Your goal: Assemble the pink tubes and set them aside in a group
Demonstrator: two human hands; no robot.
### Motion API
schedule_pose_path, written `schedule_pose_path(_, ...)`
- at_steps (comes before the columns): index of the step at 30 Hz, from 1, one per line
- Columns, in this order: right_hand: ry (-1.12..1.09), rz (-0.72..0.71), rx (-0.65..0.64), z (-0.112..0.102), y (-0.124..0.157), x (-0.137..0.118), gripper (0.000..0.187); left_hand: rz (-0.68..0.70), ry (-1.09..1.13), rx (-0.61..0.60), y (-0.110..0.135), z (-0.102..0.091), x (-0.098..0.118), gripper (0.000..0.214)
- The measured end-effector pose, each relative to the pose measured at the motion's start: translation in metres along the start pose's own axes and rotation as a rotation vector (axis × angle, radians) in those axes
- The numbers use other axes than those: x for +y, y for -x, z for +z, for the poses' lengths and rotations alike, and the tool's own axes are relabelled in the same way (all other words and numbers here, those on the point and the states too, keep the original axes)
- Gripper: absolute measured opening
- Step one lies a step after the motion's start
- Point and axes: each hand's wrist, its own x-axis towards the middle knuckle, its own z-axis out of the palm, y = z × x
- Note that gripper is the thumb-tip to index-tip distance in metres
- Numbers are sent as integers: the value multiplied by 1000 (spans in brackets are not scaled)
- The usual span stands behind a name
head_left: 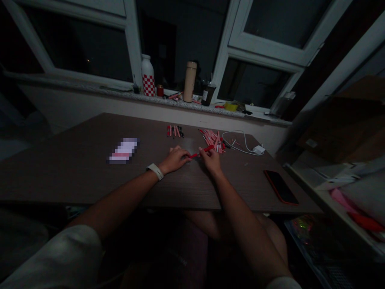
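Red tube (202, 151) runs between grips: R hand (210, 159) clenched on it, L hand (175, 159) pinching its tip.

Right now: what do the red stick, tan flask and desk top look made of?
The red stick looks like glossy plastic or rubbery tubing, too small to be sure. The tan flask seems matte coated metal or plastic; its even, dull surface doesn't settle which. The desk top looks like wood-grain laminate: fine straight grain, low sheen.
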Motion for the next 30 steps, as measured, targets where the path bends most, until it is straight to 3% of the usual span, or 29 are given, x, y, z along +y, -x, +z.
schedule_pose_path(7,7,-52,-20,2,2,-3,24,-3,28,-1,0,0,1,19)
schedule_pose_path(16,-11,-127,-109,1,5,-8,22,10,15,-5,-1,3,-4,21)
schedule_pose_path(20,-82,-41,-116,2,5,-7,23,15,15,-3,-1,2,-3,22)
schedule_pose_path(22,-115,28,-72,3,4,-7,28,13,15,-5,-1,1,-1,23)
schedule_pose_path(25,-169,58,21,3,4,-8,54,12,20,-13,-1,-1,2,24)
schedule_pose_path(28,-198,41,39,2,6,-13,81,13,16,-11,-1,-1,3,25)
schedule_pose_path(30,-212,125,31,1,7,-15,86,22,11,-14,-1,-1,2,25)
